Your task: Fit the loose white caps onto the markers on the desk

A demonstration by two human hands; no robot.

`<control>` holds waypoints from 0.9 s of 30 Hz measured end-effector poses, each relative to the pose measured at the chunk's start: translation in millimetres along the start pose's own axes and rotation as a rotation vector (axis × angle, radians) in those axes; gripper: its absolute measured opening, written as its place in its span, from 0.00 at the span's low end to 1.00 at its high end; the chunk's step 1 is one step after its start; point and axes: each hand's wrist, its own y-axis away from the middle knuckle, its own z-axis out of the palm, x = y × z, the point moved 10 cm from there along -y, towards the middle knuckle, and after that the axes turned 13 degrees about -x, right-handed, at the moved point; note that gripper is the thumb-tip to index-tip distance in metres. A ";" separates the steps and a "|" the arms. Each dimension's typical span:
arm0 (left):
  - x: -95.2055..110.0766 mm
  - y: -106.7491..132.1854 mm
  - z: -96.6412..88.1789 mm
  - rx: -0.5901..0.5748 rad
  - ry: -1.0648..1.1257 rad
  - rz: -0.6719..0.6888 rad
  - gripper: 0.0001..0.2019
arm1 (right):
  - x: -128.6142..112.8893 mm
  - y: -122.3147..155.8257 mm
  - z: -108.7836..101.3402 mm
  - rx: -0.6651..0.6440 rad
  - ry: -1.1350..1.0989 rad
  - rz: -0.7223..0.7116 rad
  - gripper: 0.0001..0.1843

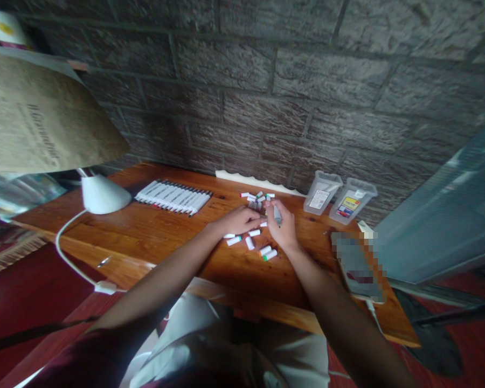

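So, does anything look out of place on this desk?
Yes: short white marker pieces lie scattered around the left hand and right hand on the wooden desk, unlike the tidy row of markers beside them.

Left hand [236,221] and right hand [282,227] among loose marker caps [249,243] on a wooden desk [105,226]

From where I sit, left of the hands: a white lamp base [105,194], its white cable [70,258] and a printed paper shade [36,116]. Beyond the hands: two clear labelled plastic tubs [322,193] by a brick wall [242,91]. Right of them, a pixelated phone [358,267] on the wooden desk [145,226].
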 end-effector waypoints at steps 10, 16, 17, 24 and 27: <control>1.9 -0.7 2.0 -0.028 -0.034 0.029 0.19 | -2.5 1.0 5.9 -0.053 0.040 -0.026 0.18; 1.1 -2.6 3.6 -0.029 -0.033 0.037 0.19 | -6.0 1.7 4.1 -0.055 0.049 -0.038 0.19; 1.1 -2.9 3.9 -0.032 -0.033 0.035 0.19 | -6.5 1.7 4.1 -0.054 0.051 -0.042 0.19; -2.9 -4.3 5.2 -0.066 -0.093 -0.059 0.12 | -16.2 3.9 17.9 -0.176 0.065 -0.108 0.19; -7.4 -3.4 2.9 -0.066 -0.121 -0.136 0.09 | -24.4 7.3 28.3 -0.261 0.104 -0.157 0.16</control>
